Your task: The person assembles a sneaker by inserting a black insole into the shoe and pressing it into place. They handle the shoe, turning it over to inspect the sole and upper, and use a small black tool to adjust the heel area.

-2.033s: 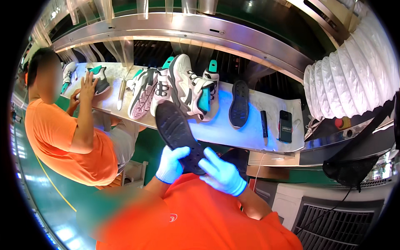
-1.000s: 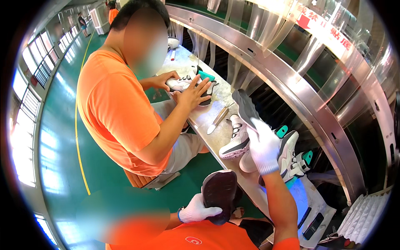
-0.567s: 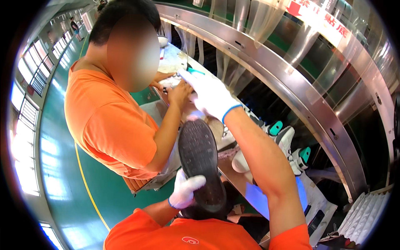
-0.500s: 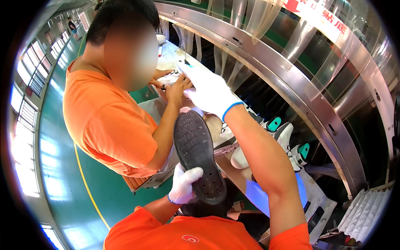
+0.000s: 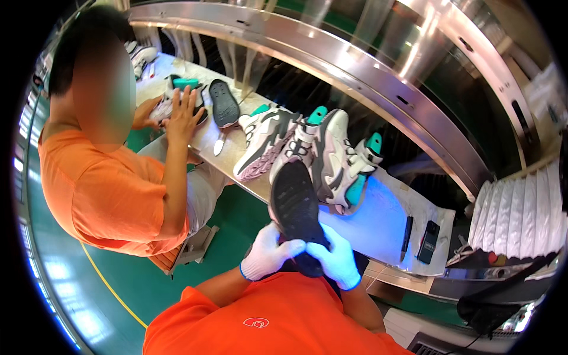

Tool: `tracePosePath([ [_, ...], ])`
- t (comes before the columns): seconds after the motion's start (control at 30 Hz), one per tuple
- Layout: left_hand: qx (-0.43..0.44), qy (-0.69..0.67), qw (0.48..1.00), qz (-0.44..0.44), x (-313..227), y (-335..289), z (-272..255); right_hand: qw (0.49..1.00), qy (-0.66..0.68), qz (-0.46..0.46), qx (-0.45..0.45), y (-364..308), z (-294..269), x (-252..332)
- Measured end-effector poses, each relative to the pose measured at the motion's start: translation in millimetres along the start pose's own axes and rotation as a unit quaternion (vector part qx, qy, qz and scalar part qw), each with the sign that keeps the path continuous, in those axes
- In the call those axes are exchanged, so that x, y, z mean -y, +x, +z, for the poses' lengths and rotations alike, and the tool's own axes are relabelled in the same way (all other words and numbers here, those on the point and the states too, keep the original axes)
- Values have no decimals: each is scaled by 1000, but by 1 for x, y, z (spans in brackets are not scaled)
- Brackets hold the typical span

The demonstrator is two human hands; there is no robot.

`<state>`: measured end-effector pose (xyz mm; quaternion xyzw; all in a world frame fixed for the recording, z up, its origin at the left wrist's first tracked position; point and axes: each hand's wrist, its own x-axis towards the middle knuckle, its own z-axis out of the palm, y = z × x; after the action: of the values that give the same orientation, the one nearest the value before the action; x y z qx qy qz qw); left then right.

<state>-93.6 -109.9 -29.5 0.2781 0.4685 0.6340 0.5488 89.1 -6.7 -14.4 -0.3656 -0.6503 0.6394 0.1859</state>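
Both my hands wear white knit gloves and grip a black shoe sole, held tilted up in front of my chest. My left hand clasps its left edge near the lower end, thumb across the black face. On the opposite edge, my right hand closes round it, its thumb close to the left one. A light pinkish rim shows along the sole's left side. Just beyond its upper end stand several white and grey sneakers with teal lasts in them. Some fingers are hidden behind the sole.
To the left, a seated co-worker in orange handles a shoe on the bench. Another black sole lies beside them. A metal-framed machine runs behind the bench. At right are a phone and a white ribbed duct.
My right hand has come back from the co-worker's side and now grips the sole with my left. My view has turned right. The co-worker's near hand has lifted, fingers spread.
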Motion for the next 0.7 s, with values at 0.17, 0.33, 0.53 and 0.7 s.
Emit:
tracePosePath([
  [0.17,54,164,984,-38,-1,6,6,963,173,0,-208,-64,-56,-41],
  [0.33,-130,191,966,119,-30,57,-6,937,107,-82,-323,-50,-115,-86],
  [0.53,-373,86,849,364,-126,199,-83,944,129,-63,-296,-18,-147,-124],
  [0.7,-583,203,743,259,-202,265,-157,946,138,-62,-287,-28,-148,-121],
])
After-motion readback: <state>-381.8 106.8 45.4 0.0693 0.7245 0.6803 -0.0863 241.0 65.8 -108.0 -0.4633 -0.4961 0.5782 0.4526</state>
